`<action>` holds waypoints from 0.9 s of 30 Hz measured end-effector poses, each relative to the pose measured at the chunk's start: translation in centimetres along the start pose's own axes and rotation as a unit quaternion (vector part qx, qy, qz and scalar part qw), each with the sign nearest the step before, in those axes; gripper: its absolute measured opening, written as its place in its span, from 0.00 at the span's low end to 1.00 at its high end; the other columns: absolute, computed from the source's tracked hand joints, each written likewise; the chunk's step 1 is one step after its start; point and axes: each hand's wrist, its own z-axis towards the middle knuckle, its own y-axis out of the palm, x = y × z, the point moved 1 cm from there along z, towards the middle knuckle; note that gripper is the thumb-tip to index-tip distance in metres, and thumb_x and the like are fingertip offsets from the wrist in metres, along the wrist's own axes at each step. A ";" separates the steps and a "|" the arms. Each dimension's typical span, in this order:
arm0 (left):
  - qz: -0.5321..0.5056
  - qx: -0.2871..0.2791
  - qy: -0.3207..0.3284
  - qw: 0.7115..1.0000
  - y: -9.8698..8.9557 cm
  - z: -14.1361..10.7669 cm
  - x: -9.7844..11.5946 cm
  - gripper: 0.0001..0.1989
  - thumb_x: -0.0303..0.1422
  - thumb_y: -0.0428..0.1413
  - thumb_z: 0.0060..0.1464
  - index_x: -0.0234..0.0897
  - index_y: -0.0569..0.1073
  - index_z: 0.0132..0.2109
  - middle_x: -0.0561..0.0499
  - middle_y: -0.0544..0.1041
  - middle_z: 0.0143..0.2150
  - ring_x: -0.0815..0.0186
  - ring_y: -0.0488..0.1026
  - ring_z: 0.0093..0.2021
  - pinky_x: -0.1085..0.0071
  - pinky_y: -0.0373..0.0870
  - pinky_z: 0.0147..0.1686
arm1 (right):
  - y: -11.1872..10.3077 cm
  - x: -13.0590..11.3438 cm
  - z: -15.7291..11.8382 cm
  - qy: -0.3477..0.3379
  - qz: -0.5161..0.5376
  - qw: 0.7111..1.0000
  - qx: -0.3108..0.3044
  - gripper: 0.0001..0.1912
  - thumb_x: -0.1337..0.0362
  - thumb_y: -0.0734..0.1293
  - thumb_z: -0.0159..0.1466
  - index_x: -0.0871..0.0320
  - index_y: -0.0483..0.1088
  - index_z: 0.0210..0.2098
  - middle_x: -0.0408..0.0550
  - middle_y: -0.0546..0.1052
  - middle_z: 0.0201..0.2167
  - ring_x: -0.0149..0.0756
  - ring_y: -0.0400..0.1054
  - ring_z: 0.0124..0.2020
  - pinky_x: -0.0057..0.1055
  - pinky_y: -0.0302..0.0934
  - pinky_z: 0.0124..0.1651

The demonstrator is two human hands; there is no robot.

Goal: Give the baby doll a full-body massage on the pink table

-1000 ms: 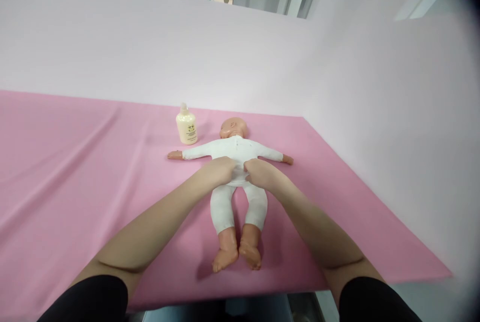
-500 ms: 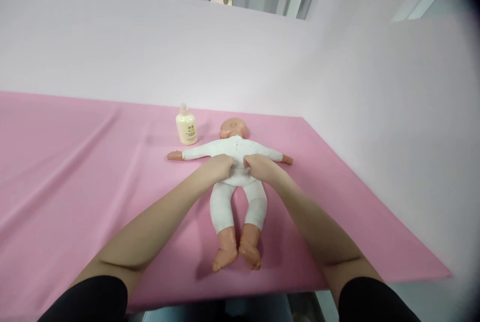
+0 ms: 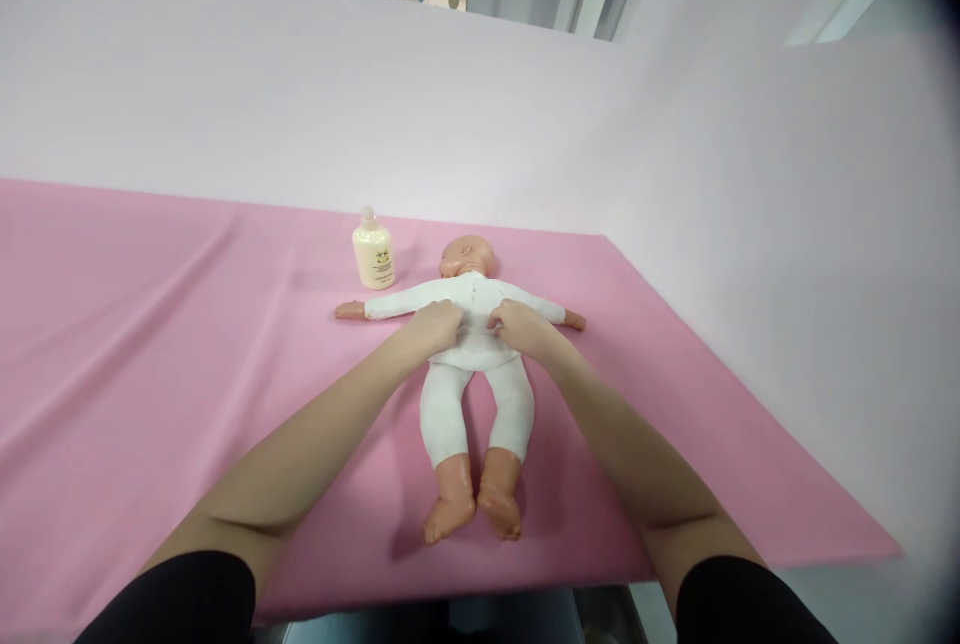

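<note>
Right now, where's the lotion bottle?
In the head view, the lotion bottle stands upright on the pink cloth, left of the doll's head and just beyond its outstretched arm, apart from both hands.

1. We saw a baby doll [image 3: 474, 344] lying on its back on the pink cloth [image 3: 187, 324], head toward the far wall and feet toward us.
2. It wore a white one-piece suit covering the arms, trunk and legs down to the ankles; a row of small fasteners ran down the chest.
3. Its head, small hands and feet were bare, of a peach-toned plastic.
4. Both arms were stretched straight out to the sides, flat on the cloth.
5. The legs lay nearly straight, slightly apart at the thighs, with the feet close together.
6. Our left hand [image 3: 433, 327] and right hand [image 3: 522, 326] rested on its chest, fingers bent onto the white fabric on either side of the fasteners.
</note>
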 end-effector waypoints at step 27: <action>-0.039 0.096 -0.009 0.995 2.0 2.2 -1.9 0.13 0.30 0.46 0.60 0.34 0.72 0.48 0.43 0.76 0.43 0.58 0.72 0.46 0.65 0.65 0.46 | 2.3 1.7 1.7 0.016 0.015 0.996 0.084 0.13 0.69 0.58 0.66 0.63 0.71 0.46 0.54 0.74 0.46 0.39 0.67 0.48 0.33 0.57 0.53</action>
